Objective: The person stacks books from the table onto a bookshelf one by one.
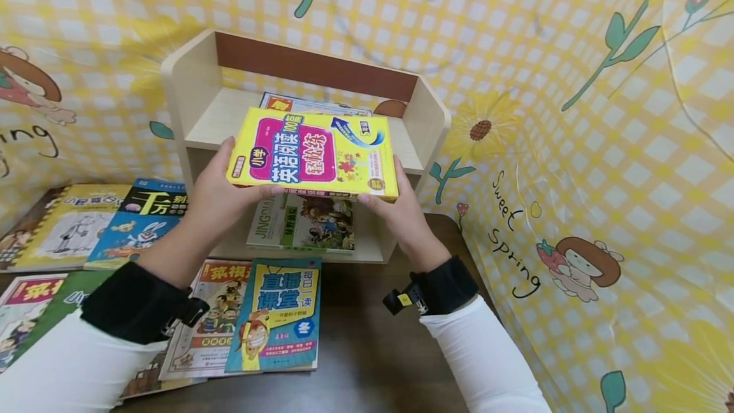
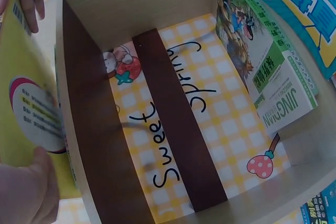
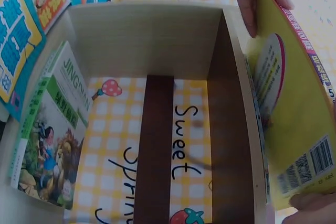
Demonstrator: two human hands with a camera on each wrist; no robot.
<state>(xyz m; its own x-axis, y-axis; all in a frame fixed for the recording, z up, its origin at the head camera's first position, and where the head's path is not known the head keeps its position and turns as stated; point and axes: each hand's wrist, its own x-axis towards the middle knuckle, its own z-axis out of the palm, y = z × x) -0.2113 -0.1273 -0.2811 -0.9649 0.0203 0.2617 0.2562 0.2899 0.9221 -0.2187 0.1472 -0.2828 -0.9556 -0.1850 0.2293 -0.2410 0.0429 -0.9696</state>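
Note:
Both hands hold a yellow book (image 1: 355, 145) with a pink title panel by its two short ends, face up, over the upper shelf of a small wooden bookshelf (image 1: 197, 107). My left hand (image 1: 220, 187) grips its left end, thumb along the near edge. At the other end my right hand (image 1: 401, 209) grips it the same way. Behind the yellow book another book (image 1: 315, 106) lies on the upper shelf, mostly covered. A green-and-white book (image 3: 55, 124) lies in the lower compartment. Both wrist views show the yellow book's back cover (image 2: 31, 77).
A blue book (image 1: 281, 317) and a comic-covered magazine (image 1: 220, 298) lie on the dark table (image 1: 378, 343) before the shelf. More books, among them a yellow spiral-bound one (image 1: 74, 228), spread to the left. Yellow checked cloth (image 1: 516, 145) hangs behind and at the right.

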